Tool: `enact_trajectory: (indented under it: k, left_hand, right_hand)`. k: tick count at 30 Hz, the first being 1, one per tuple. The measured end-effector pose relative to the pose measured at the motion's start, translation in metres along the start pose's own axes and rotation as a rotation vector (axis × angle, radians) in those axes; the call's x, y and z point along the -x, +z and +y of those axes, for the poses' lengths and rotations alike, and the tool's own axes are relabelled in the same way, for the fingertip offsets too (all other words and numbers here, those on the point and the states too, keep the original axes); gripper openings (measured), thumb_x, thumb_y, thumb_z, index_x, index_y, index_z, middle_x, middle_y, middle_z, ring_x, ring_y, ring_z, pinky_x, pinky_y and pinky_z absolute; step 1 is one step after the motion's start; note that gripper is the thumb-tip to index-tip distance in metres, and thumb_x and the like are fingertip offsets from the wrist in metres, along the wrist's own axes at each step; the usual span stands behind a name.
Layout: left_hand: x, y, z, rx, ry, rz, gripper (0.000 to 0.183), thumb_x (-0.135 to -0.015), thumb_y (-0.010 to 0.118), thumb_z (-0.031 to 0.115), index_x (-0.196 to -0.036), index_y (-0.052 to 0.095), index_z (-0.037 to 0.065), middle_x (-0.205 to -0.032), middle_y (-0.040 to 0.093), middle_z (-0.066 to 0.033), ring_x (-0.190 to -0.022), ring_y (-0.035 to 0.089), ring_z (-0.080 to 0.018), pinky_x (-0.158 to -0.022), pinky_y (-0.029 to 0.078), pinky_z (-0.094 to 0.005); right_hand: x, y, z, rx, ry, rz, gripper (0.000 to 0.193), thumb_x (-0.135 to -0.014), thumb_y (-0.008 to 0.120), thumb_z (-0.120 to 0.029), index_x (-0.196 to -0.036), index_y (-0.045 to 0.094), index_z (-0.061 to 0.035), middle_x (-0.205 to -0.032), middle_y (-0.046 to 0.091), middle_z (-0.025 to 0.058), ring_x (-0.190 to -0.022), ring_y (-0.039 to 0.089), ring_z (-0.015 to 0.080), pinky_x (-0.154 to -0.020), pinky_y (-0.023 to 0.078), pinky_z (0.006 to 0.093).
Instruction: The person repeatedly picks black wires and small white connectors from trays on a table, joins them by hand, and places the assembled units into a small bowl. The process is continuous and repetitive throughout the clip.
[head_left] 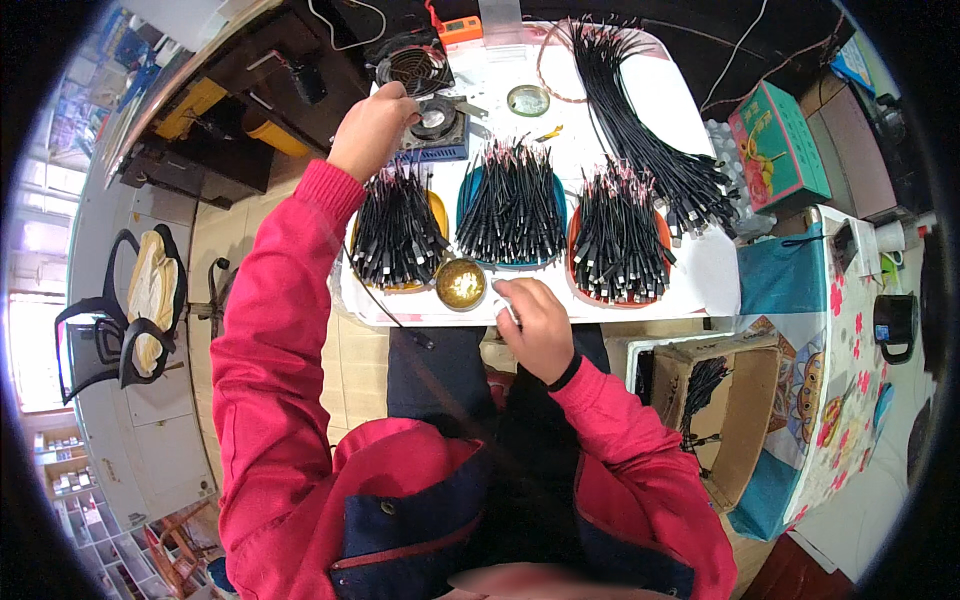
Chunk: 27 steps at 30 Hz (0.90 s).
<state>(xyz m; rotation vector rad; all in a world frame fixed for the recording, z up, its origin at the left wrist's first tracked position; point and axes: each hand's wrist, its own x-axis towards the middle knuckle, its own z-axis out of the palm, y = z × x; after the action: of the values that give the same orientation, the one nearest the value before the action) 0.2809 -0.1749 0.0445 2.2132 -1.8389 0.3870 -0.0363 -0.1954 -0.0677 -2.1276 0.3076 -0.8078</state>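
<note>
My left hand (376,130) reaches to the back left of the white table (690,290), fingers pinched beside a blue-sided device with a round top (437,122). What it pinches is hidden. One black cable (378,300) hangs over the front edge below that sleeve; I cannot tell whether it leads to the hand. At the front edge, my right hand (536,325) is closed with a small white piece (499,297) at its fingertips. A round tin with amber contents (461,284) sits just left of it. Black cables (512,205) with bare ends up fill yellow, teal (467,212) and red-orange (664,270) trays.
A long bundle of black cables (640,120) lies at the back right. Behind the device are a black fan (415,70) and an orange tool (460,30). A shallow round tin (528,100) stands nearby. Right: a cardboard box (760,400) and green carton (780,145).
</note>
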Motion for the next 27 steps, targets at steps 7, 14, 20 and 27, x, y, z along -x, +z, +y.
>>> enact_trajectory:
  k: [7, 14, 20, 27]
  left_hand:
    - [0.079, -0.085, 0.099, 0.444, -0.086, 0.334, 0.011, -0.079, 0.071, 0.005, -0.089, 0.071, 0.001, -0.083, 0.064, -0.0119, -0.074, 0.063, -0.0261, -0.067, 0.05, -0.0324]
    - [0.143, -0.106, 0.226, 1.517, -0.334, 0.483, 0.008, -0.089, 0.064, -0.003, -0.097, 0.066, -0.004, -0.097, 0.06, -0.007, -0.068, 0.052, -0.0076, -0.057, 0.041, -0.02]
    - [0.145, -0.087, 0.273, 1.831, -0.235, 0.247, 0.049, -0.099, 0.055, 0.018, -0.141, 0.041, -0.002, -0.139, 0.049, -0.0171, -0.13, 0.047, -0.0248, -0.107, 0.039, -0.0376]
    - [0.171, -0.027, 0.247, 1.658, -0.381, -0.234, 0.037, -0.097, 0.056, 0.009, -0.132, 0.051, -0.002, -0.127, 0.057, -0.01, -0.118, 0.056, -0.019, -0.096, 0.047, -0.0322]
  right_hand:
    - [0.014, -0.025, -0.04, -0.224, 0.067, 0.04, 0.026, -0.084, 0.057, 0.001, -0.108, 0.064, 0.0029, -0.094, 0.062, 0.0095, -0.065, 0.055, 0.0138, -0.06, 0.045, 0.024]
    - [0.022, -0.038, -0.108, -0.26, -0.153, -0.167, 0.048, -0.089, 0.059, -0.019, -0.13, 0.045, 0.0025, -0.116, 0.056, 0.0224, -0.099, 0.059, 0.0393, -0.091, 0.046, 0.0429]
    - [0.065, -0.099, -0.116, -0.248, -0.044, 0.021, 0.028, -0.094, 0.051, -0.013, -0.118, 0.05, 0.0014, -0.087, 0.057, 0.0245, -0.082, 0.061, 0.0427, -0.071, 0.048, 0.0426]
    - [0.158, -0.283, -0.138, 0.102, 0.386, 0.396, 0.022, -0.103, 0.043, -0.019, -0.11, 0.054, -0.0004, -0.083, 0.059, 0.0039, -0.069, 0.054, 0.0105, -0.062, 0.046, 0.0257]
